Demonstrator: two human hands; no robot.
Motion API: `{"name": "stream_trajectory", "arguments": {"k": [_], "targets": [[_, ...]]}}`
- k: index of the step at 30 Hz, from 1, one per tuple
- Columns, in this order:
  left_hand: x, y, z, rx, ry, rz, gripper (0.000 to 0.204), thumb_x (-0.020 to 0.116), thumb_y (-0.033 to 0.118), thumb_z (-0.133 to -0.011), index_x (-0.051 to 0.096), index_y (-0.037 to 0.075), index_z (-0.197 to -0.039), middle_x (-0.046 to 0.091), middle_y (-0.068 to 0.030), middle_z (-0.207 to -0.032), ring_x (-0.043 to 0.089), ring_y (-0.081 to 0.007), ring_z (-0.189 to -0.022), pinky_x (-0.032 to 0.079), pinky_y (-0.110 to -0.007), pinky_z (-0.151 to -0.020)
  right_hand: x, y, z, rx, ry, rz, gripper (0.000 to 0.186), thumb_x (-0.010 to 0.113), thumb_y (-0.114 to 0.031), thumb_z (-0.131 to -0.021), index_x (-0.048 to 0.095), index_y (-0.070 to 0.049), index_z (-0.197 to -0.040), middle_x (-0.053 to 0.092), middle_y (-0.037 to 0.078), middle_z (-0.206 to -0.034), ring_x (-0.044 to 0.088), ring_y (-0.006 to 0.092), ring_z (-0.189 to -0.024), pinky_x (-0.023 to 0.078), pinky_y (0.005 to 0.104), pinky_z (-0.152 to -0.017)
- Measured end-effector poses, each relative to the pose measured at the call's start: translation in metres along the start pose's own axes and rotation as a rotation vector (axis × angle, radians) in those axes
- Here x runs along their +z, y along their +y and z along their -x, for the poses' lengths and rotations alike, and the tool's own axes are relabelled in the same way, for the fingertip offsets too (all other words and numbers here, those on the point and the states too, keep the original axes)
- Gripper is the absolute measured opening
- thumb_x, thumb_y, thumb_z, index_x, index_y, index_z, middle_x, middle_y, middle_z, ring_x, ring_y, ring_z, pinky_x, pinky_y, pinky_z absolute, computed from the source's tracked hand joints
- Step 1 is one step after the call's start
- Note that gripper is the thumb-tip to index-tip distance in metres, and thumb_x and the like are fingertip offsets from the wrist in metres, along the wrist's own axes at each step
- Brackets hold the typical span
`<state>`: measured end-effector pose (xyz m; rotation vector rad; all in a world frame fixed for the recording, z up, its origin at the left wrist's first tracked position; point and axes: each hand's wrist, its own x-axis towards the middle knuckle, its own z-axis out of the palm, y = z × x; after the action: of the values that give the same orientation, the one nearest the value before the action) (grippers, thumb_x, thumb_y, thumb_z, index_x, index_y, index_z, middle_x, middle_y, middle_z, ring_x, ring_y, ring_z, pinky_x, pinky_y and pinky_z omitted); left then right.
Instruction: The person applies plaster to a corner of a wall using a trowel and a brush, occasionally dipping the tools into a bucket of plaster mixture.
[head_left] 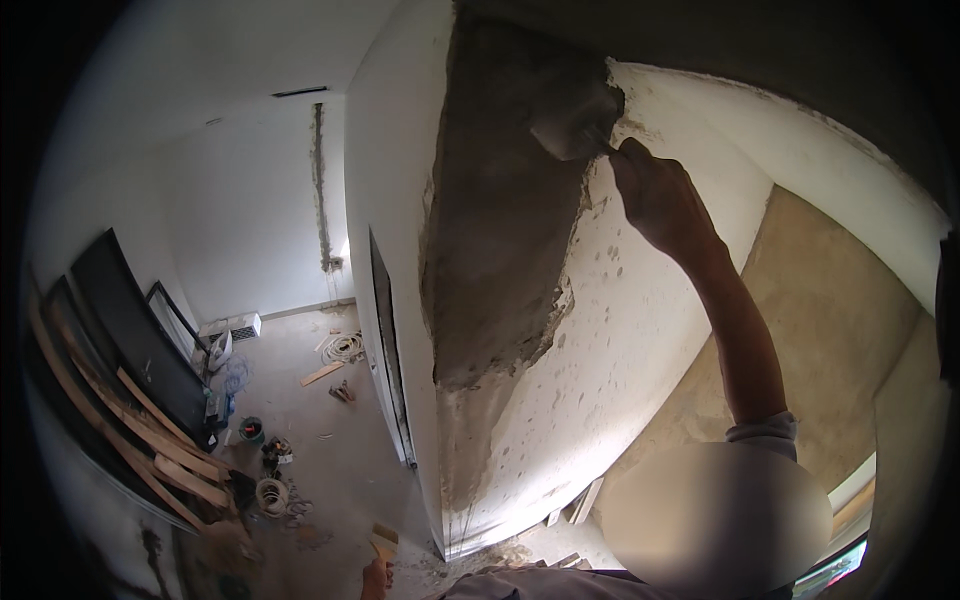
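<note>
My right hand (662,195), raised high, is wrapped round the handle of a trowel (570,130). The trowel's flat grey blade is blurred and lies against a dark, damp-looking plaster patch (500,240). That patch covers the upper part of the wall end and has ragged edges against the white paint. Low at the bottom edge, my left hand (376,580) grips a flat brush (384,541) with a pale, yellowish head pointing up. Only part of this hand shows.
A spotted white wall face (570,400) runs to the right of the patch. Below left, the floor holds a bucket (252,431), coiled cable (342,348) and a roll (271,496). Wooden planks (170,450) and a dark door panel (140,340) lean at the far left.
</note>
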<state>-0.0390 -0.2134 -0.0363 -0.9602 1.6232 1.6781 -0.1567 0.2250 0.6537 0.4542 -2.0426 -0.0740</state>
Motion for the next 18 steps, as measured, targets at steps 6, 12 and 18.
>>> {"name": "stream_trajectory", "arguments": {"k": [6, 12, 18], "targets": [[0.006, -0.008, 0.010, 0.012, 0.018, -0.012, 0.034, 0.039, 0.036, -0.095, 0.053, 0.005, -0.091, 0.039, 0.0009, -0.060, 0.035, -0.0132, -0.047, 0.031, -0.031, -0.046, -0.016, 0.032, 0.024, 0.262, -0.098, -0.072, 0.029, 0.041, -0.025, -0.102, 0.051, -0.002, -0.088, 0.056, 0.023, -0.060, 0.057, 0.0446, -0.060, 0.045, 0.0483, -0.056], [-0.014, 0.002, 0.003, 0.051, 0.017, -0.056, 0.034, 0.039, 0.034, -0.095, 0.053, 0.004, -0.089, 0.040, 0.0002, -0.060, 0.035, -0.0136, -0.046, 0.031, -0.032, -0.044, -0.007, 0.028, 0.122, 0.422, -0.350, -0.588, 0.034, 0.036, -0.027, -0.101, 0.052, -0.002, -0.084, 0.051, 0.012, -0.057, 0.050, 0.0178, -0.041, 0.042, 0.0323, -0.042], [-0.020, 0.000, 0.001, 0.015, 0.030, -0.054, 0.033, 0.038, 0.033, -0.096, 0.052, 0.004, -0.090, 0.040, -0.0002, -0.061, 0.035, -0.0136, -0.046, 0.031, -0.032, -0.045, -0.006, 0.058, 0.095, 0.700, -0.172, -0.975, 0.037, 0.031, -0.032, -0.101, 0.051, -0.006, -0.083, 0.043, -0.001, -0.056, 0.041, 0.0086, -0.038, 0.038, 0.0262, -0.033]]}}
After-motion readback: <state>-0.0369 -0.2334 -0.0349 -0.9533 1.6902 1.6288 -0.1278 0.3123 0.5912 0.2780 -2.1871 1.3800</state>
